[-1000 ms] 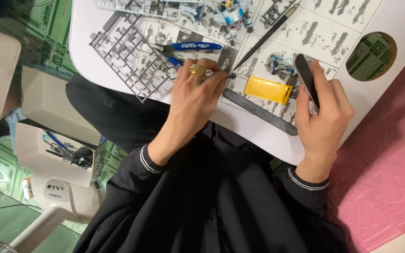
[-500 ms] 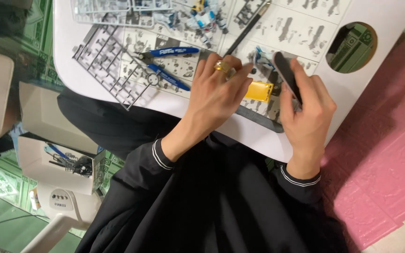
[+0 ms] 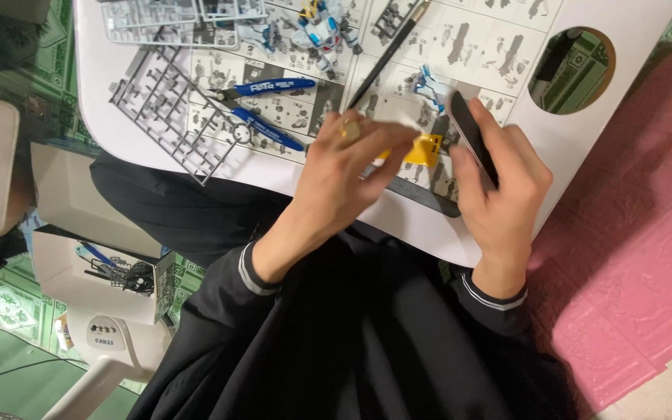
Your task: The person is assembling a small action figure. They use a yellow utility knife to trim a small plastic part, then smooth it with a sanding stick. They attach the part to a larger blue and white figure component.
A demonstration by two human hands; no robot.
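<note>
Holding a slim black tool (image 3: 472, 136) upright against its palm, the right hand (image 3: 499, 194) has its grip clenched around it, thumb along one side and fingers wrapped over the other, just above the near edge of the white surface (image 3: 631, 101). Beside it the left hand (image 3: 344, 167), with a ring on one finger, stretches its fingers toward a small yellow block (image 3: 428, 148) lying on the printed instruction sheet (image 3: 484, 47); the fingertips seem to touch the block, but I cannot tell whether they pinch it or hold anything. A dark flat strip (image 3: 421, 196) lies on the surface under both hands. Farther left, blue-handled nippers (image 3: 262, 109) rest open on the sheet next to a grey parts frame (image 3: 165, 109). A long dark stick (image 3: 386, 54) lies slanted across the sheet, and a small blue and white model figure (image 3: 316, 31) sits near the far edge. A round hole (image 3: 571, 70) opens in the surface to the right.
</note>
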